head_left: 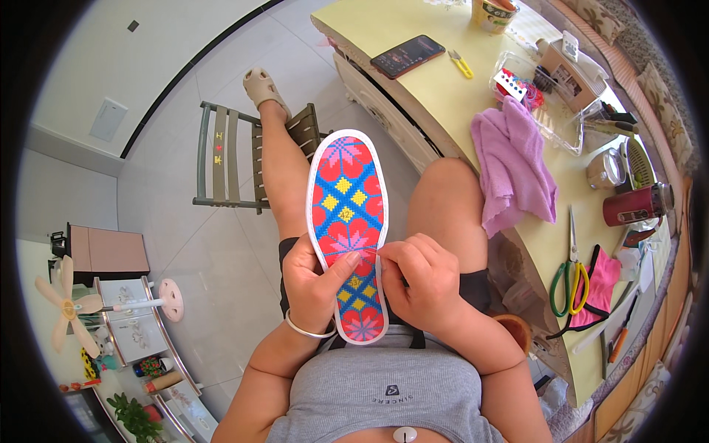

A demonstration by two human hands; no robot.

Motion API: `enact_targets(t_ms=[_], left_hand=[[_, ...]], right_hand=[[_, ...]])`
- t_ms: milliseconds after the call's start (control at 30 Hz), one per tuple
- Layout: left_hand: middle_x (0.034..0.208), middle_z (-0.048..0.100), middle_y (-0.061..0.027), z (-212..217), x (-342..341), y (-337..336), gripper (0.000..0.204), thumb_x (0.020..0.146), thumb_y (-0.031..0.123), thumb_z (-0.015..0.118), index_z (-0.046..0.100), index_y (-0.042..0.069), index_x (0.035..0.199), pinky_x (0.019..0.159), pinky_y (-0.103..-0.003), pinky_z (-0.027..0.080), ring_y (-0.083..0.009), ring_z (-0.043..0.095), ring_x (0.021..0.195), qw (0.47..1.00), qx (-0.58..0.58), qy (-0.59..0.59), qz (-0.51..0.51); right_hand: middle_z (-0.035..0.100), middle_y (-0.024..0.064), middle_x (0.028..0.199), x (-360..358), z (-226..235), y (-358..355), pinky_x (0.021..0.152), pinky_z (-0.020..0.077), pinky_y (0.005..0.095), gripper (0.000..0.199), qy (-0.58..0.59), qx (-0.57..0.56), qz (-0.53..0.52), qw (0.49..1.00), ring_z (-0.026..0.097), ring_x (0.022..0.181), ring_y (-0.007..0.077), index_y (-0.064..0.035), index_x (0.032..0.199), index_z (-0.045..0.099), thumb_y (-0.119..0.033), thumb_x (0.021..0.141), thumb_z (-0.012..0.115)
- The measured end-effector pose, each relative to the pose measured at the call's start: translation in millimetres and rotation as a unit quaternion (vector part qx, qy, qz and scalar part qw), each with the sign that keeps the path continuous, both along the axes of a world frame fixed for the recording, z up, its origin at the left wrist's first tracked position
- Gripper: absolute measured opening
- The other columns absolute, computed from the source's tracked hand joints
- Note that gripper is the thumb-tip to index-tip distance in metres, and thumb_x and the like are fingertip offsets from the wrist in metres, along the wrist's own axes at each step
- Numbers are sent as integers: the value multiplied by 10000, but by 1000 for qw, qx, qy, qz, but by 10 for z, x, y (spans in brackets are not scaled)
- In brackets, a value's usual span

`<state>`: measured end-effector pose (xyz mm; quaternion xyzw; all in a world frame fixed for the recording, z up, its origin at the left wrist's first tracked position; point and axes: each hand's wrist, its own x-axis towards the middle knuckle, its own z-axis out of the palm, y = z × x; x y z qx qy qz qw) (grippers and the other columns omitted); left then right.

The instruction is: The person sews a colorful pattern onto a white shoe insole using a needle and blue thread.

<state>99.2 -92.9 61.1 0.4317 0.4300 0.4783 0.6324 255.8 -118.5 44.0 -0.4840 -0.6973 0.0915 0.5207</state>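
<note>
An embroidered shoe insole (346, 214) with a white rim stands upright in front of my body, its face patterned with red and pink flowers, blue lattice and yellow diamonds. My left hand (310, 279) is closed round its left edge, the thumb lying across the patterned face and the fingers hidden behind. At the opposite edge, my right hand (426, 279) is closed in a pinch, fingertips close against the white rim. Whatever sits between those fingertips is too small to make out.
On the yellow table to my right lie a phone (408, 57), small yellow snips (461, 64), a purple towel (513, 166), scissors (569, 284) and a clear tray (550, 122) with coloured thread. A folding stool (233, 155) stands ahead. At left is a fan (68, 305).
</note>
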Motion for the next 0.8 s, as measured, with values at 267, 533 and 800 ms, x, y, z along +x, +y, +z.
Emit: enact_targets(t_ms=[267, 533, 800], left_hand=[[999, 695, -85, -47, -46, -32, 216, 850, -15, 670, 608, -25, 1057, 794, -263, 528, -113, 656, 870, 999, 43, -14, -10], [974, 696, -77, -33, -39, -65, 207, 848, -4, 681, 615, -29, 1043, 781, -253, 519, -104, 648, 856, 998, 61, -1, -5], [897, 697, -90, -134, -13, -114, 175, 830, -11, 706, 640, -54, 986, 696, -244, 514, -99, 633, 770, 967, 229, 109, 26]], right_hand=[[554, 101, 676, -25, 56, -59, 496, 450, 354, 118, 9, -1, -7, 1000, 554, 574, 262, 3, 862, 600, 32, 757, 647], [539, 98, 671, -34, 78, -89, 494, 447, 353, 134, -6, 2, -11, 1000, 548, 576, 260, 1, 865, 597, 29, 745, 650], [505, 77, 663, -74, 84, -132, 473, 425, 340, 174, -84, -2, -35, 996, 528, 574, 244, -6, 872, 586, 13, 709, 645]])
